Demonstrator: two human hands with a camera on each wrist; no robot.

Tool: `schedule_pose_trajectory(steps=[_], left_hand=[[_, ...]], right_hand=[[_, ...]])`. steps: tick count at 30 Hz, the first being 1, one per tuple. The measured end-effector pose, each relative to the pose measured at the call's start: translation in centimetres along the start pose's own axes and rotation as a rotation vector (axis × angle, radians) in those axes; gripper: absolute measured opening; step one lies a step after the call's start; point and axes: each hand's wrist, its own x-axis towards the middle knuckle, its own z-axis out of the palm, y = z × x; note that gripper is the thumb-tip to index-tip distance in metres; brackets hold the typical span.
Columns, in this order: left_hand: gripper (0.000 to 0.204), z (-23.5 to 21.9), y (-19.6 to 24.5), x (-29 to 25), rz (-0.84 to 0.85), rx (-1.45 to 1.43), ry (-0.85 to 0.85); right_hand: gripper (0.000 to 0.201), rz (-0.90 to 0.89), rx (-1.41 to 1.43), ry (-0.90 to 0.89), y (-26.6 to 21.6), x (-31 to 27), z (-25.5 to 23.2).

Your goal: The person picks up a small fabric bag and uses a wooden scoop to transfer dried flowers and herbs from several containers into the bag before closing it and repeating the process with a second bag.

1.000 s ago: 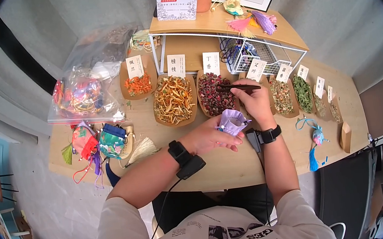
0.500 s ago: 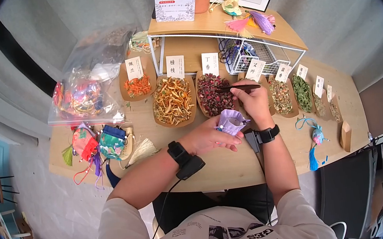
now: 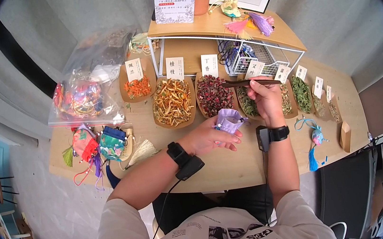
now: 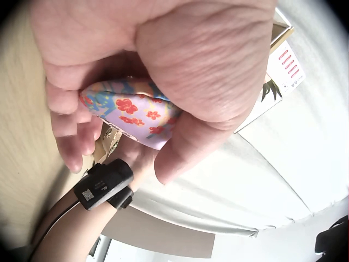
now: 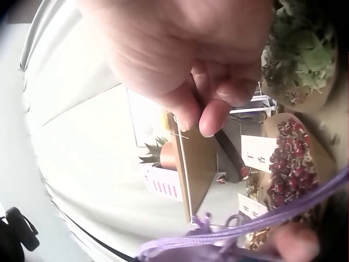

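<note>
My left hand (image 3: 203, 137) holds a small lilac cloth pouch (image 3: 229, 118), its mouth facing up. Red flowers and blue patches show on the pouch (image 4: 131, 112) in the left wrist view, between thumb and fingers. In my right hand (image 3: 268, 101), a slim dark wooden scoop (image 3: 239, 84) is pinched by thumb and fingers. Small reddish buds show at the far end of the scoop (image 5: 230, 155) in the right wrist view. That end hovers near the right side of a paper tray of dried red buds (image 3: 215, 95), above and beyond the pouch.
Yellow-orange dried strips (image 3: 173, 102) and green leaves (image 3: 302, 90) fill other labelled trays in the row. Finished-looking sachets (image 3: 113, 141) and a clear plastic bag (image 3: 81, 97) lie at the left. A wooden shelf (image 3: 218, 23) stands behind; a blue-tasselled sachet (image 3: 317, 137) lies right.
My right hand has lifted away from the red buds and moved right, with the scoop. My left hand stays nearly in place, with the pouch tilted slightly.
</note>
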Motion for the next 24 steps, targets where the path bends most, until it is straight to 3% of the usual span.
schedule_pose_trajectory(steps=[4, 6, 8, 10, 14, 16, 20, 24], left_hand=[[0.049, 0.0, 0.2, 0.0, -0.003, -0.026, 0.026], [0.049, 0.0, 0.2, 0.0, 0.006, -0.044, 0.026], [0.05, 0.0, 0.2, 0.0, 0.012, -0.061, 0.026], [0.05, 0.1, 0.4, -0.1, 0.026, -0.047, 0.008], [0.05, 0.2, 0.2, -0.2, 0.028, -0.037, 0.009], [0.05, 0.3, 0.1, -0.2, 0.014, 0.038, 0.016], [0.05, -0.1, -0.4, -0.1, -0.011, 0.067, -0.005], [0.052, -0.2, -0.6, 0.0, -0.003, 0.063, -0.049]], right_hand=[[0.012, 0.016, 0.152, -0.093, -1.8, -0.8, -0.3], [0.014, -0.067, 0.161, -0.316, -2.4, -1.3, -0.5], [0.015, -0.067, 0.159, -0.363, -2.9, -1.5, -0.6], [0.014, 0.004, -0.06, -0.404, -3.5, -2.0, -0.5], [0.012, 0.009, 0.024, -0.327, -3.1, -1.6, 0.0], [0.011, -0.035, -0.137, -0.093, -2.2, -1.1, 0.1], [0.015, -0.022, -0.407, -0.086, -0.7, -0.7, 0.5], [0.016, -0.018, -0.41, -0.14, 0.5, -0.8, 0.9]])
